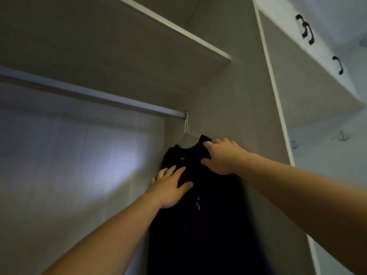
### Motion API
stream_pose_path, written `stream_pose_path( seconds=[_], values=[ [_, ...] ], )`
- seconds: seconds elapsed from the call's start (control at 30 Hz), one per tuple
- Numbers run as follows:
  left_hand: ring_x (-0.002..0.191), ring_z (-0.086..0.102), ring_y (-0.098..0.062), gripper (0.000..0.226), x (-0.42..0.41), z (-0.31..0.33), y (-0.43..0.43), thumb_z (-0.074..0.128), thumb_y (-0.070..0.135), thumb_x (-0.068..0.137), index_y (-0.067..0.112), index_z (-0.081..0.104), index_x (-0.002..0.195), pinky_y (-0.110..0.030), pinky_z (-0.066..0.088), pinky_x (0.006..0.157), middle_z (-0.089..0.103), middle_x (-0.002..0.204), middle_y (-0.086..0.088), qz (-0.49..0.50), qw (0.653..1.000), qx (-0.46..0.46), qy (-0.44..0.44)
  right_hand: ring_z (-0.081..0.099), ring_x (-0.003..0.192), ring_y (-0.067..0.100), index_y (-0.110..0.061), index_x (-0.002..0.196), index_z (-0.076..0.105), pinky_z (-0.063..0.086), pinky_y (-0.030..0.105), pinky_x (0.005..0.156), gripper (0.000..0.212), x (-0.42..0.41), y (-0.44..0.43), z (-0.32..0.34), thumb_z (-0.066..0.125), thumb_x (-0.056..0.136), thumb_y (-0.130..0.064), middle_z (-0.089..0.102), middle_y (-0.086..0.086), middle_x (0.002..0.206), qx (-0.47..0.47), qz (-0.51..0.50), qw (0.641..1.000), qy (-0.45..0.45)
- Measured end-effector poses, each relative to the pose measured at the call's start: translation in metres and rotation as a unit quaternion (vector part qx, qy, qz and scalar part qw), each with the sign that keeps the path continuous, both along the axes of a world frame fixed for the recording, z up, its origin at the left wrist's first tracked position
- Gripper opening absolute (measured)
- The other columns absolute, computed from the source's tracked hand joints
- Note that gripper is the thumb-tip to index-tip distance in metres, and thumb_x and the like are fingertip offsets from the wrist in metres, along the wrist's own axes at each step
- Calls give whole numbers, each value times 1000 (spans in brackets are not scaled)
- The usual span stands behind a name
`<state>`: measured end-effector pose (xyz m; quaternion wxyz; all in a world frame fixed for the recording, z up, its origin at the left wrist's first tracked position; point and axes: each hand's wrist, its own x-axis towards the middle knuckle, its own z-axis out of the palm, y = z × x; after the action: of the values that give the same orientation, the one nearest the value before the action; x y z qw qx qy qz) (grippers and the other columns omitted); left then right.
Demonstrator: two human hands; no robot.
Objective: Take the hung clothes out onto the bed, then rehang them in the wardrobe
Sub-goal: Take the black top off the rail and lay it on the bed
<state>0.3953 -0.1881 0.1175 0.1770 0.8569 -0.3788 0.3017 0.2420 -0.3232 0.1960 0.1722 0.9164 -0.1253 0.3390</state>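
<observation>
Two hands are laid on a black garment [198,235]. The left hand [170,187] is pressed flat on its chest, fingers straight and spread, a ring [170,174] worn on one. The right hand [222,155] is set over the garment's right shoulder, thumb spread below; whether the cloth is clasped cannot be told. The garment is hung on a white wire hanger [187,132], hooked at the right end of the rail [89,92], against the wardrobe's side wall [248,116]. A shelf [139,46] is seen above. Black handles [305,28] and anchor-shaped hooks [343,135] are seen at the right.
</observation>
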Motion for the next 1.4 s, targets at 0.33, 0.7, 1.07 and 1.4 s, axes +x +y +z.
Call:
stream_pose_path(
  seconds=[0.33,0.7,1.07,1.4],
  values=[
    [151,5,-17,73,42,8,-23,30,72,93,43,7,155,-52,13,121,9,165,12,-170,978,-82,85,53,111,38,-8,111,52,45,36,86,34,39,16,34,55,91,-36,55,18,122,114,-38,988,-99],
    [151,9,-16,68,48,6,-19,30,70,94,45,9,154,-50,17,120,11,164,13,-248,962,-79,80,60,93,38,-6,108,57,51,38,75,19,59,37,45,53,90,-11,57,16,110,88,-68,987,-116],
    [150,7,-17,67,47,3,-12,27,69,95,44,8,154,-48,16,120,7,165,11,-218,974,-45,47,52,110,31,-19,112,63,37,34,71,22,76,52,37,48,96,-14,59,7,116,-181,-231,944,-150],
    [151,11,-15,79,53,2,-8,25,80,81,50,10,152,-49,17,121,14,163,16,-269,950,-120,102,47,130,29,0,134,47,42,23,96,34,77,72,63,40,102,-10,48,16,142,299,23,942,-148]
  ],
)
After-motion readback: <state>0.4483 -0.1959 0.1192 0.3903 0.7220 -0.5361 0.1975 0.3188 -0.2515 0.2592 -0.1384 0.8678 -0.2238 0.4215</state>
